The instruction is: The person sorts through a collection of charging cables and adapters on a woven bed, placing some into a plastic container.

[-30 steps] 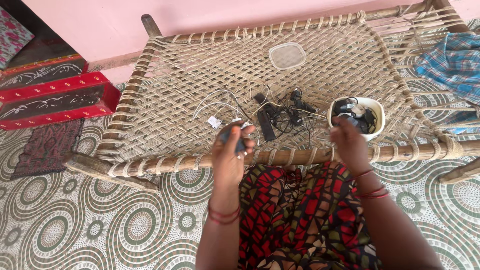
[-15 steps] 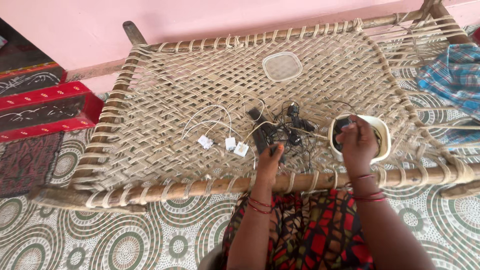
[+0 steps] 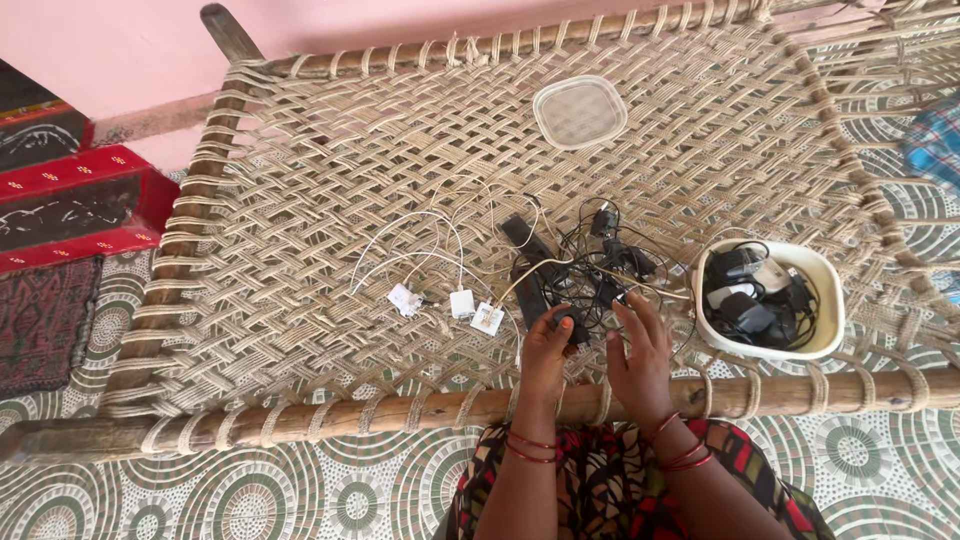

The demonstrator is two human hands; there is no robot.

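Head view looks down on a woven rope cot (image 3: 330,180) with a wooden frame. Going left to right, we first see red painted steps (image 3: 70,200) at nine o'clock, then three white chargers (image 3: 450,300) with thin white cables lying on the weave. Just right of them our left hand (image 3: 548,345) closes its fingers on a small black plug (image 3: 570,325) at the near edge of a tangle of black cables (image 3: 590,265). Our right hand (image 3: 640,350) sits beside it with fingers spread, fingertips touching the same tangle and gripping nothing. The tangle lies at twelve o'clock from both hands, and its long black adapter runs roughly from eleven to five o'clock; the left hand is the nearer one. At three o'clock from the hands stands a white bowl (image 3: 825,335) filled with more black and white chargers. A clear square lid (image 3: 580,110) rests farther off at twelve o'clock. Below the cot spreads a floor covering (image 3: 250,490) patterned in circles, and a pink wall (image 3: 120,50) closes the far side.
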